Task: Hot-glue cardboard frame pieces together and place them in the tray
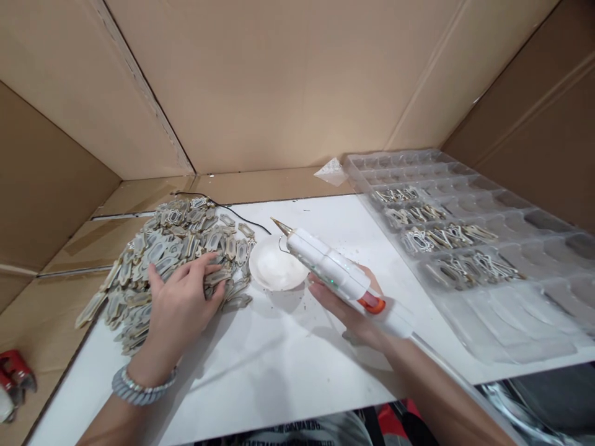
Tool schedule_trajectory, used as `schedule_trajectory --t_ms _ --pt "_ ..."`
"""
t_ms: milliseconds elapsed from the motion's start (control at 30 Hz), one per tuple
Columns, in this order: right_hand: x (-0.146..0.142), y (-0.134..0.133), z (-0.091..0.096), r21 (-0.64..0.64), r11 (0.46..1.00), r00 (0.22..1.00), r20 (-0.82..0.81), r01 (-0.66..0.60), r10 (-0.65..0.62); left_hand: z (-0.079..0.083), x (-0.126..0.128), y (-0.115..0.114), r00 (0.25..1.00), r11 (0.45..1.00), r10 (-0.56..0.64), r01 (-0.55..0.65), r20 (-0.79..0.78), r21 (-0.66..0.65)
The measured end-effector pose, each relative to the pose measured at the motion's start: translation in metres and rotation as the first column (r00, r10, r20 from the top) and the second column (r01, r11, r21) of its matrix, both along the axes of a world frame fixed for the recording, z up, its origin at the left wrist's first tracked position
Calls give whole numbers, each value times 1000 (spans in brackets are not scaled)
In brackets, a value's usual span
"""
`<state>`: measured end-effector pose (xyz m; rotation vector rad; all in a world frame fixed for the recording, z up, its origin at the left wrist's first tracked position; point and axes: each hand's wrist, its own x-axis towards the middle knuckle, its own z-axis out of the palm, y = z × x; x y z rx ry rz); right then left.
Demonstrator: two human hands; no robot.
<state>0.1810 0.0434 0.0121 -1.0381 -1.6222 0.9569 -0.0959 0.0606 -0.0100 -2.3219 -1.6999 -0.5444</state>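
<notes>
My left hand [182,301] rests on a heap of small flat frame-shaped pieces [160,251], greyish with tan edges. Its fingers are spread, and the fingertips touch pieces at the right side of the heap. A white glue gun [332,263] with a brass-coloured tip and an orange ring is gripped in my right hand [346,313]. The gun's tip points up and left, above the rim of a small white bowl [274,267]. That bowl stands between my hands, right beside the heap. Part of my right hand is hidden behind the gun.
On the right lies a clear plastic tray [469,310] with rows of compartments, several holding pieces. A thin black cord [237,215] runs behind the bowl. Cardboard walls [297,87] enclose the white board [260,371]. Red-handled cutters [16,371] lie at far left.
</notes>
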Motion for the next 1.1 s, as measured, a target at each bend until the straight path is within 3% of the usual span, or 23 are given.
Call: schedule_trajectory --t_ms 100,200,300,367,433,533,600,800,1100 --pt "0 -1 1 -13 999 999 13 32 -32 0 1 1 1000 999 3 -3 7 38" --pt "2 0 3 -19 998 997 42 67 -66 2 12 -6 994 969 -47 22 95 246" --pt "6 3 6 -60 994 995 23 95 -94 4 39 -27 934 914 -236 120 269 388" --pt "9 5 9 -78 991 994 2 105 -105 3 65 -45 838 890 -426 319 342 327" --pt "12 6 11 -88 989 993 -17 118 -120 -2 92 -59 790 865 -500 478 355 155" --pt "15 7 15 -106 983 986 -55 148 -154 -14 131 -68 804 803 -512 573 302 -165" --pt "15 8 17 -96 980 982 -66 172 -179 -21 151 -66 821 780 -519 569 239 -261" --pt "14 6 21 -124 973 978 -54 195 -203 -22 184 -54 841 779 -506 541 192 -317" --pt "19 6 15 -119 965 965 -94 234 -246 -41 220 -37 746 676 -629 664 220 -320"
